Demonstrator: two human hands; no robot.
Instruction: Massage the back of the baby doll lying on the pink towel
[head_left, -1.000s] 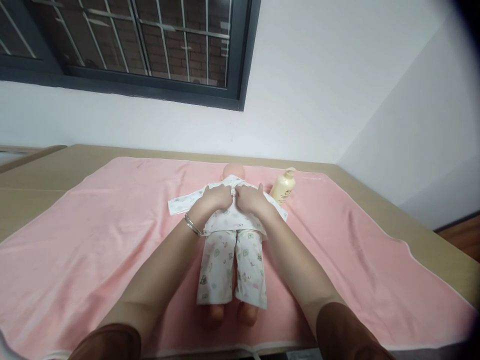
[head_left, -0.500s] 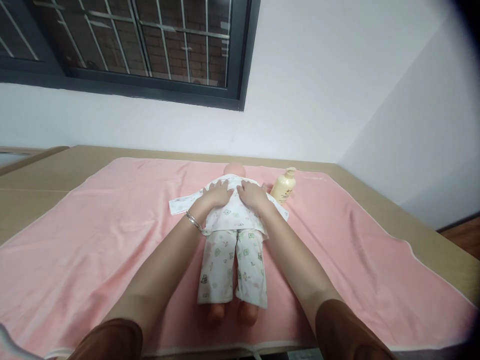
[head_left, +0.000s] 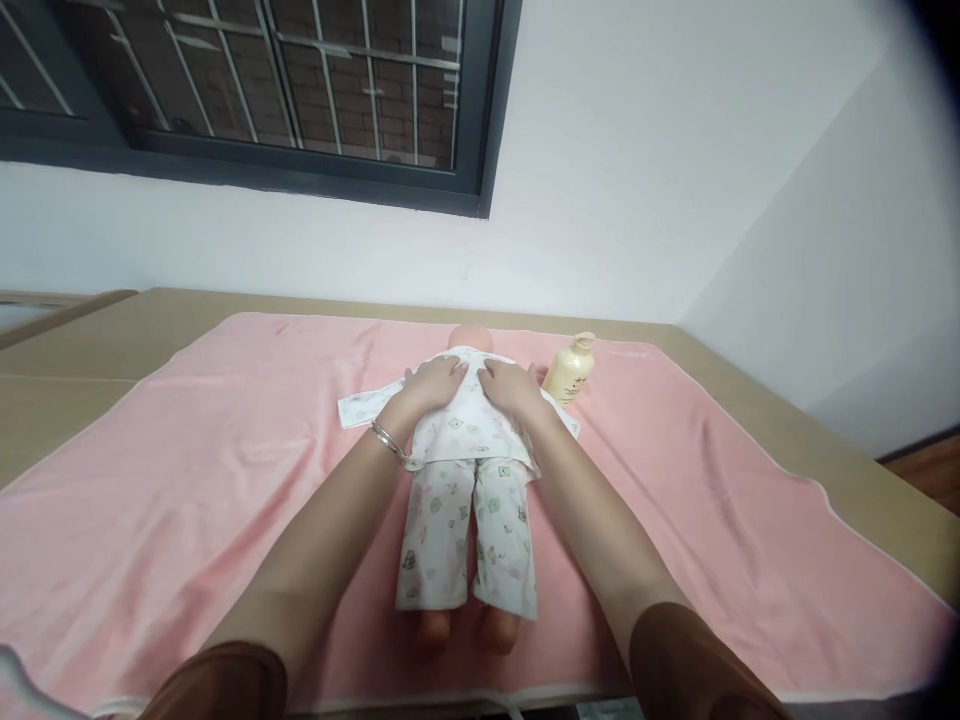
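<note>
A baby doll (head_left: 469, 505) in white printed pyjamas lies lengthwise before me, head away and feet toward me. Both my hands rest on its upper body, over the shirt (head_left: 457, 428). My left hand (head_left: 436, 383) lies on the doll's left-of-view side, thumb toward the middle; a silver bangle (head_left: 390, 442) circles that wrist. Opposite it, my right hand (head_left: 510, 386) lies on the other side, thumb also inward. Neither hand is closed round anything; the fingers are partly hidden behind the backs of the hands. A cream pump bottle (head_left: 571, 370) stands just right of my right hand.
A pink cloth (head_left: 225, 480) with a pale edge spreads under the doll. It covers much of a wooden table (head_left: 765, 420). Behind stand a white wall (head_left: 600, 200) and a dark-framed barred window (head_left: 480, 120). A pale curved object (head_left: 30, 690) shows at the lower left.
My fingers, more spread and visible before, have slid or curved outward over the doll's upper sides. The doll and the bottle stay in place.
</note>
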